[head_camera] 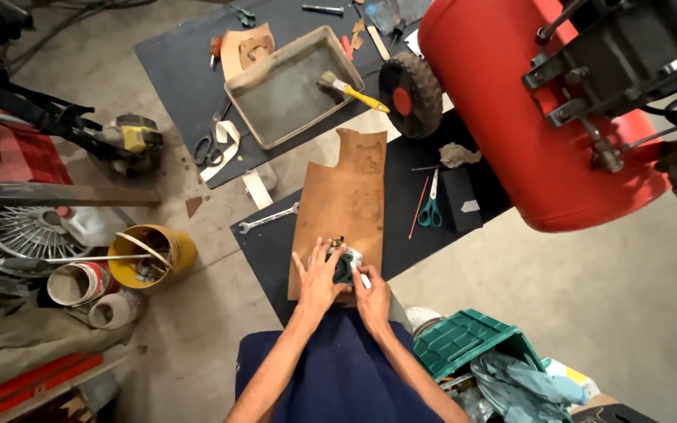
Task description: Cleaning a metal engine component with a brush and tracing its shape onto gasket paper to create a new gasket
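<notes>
Both hands down on the brown sheet

Left hand (320, 280) lies flat, fingers spread, on the brown sheet (344, 205); right hand (372, 296) pinches a white marker (363, 276) beside a small dark part (343, 266), mostly hidden.

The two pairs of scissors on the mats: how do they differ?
The teal-handled scissors lie shut on the near mat, beside the brown sheet. The black-handled scissors lie on the far mat, by the tray, blades partly hidden by a pale strip. Both lie flat, handles toward the person, untouched.
</notes>
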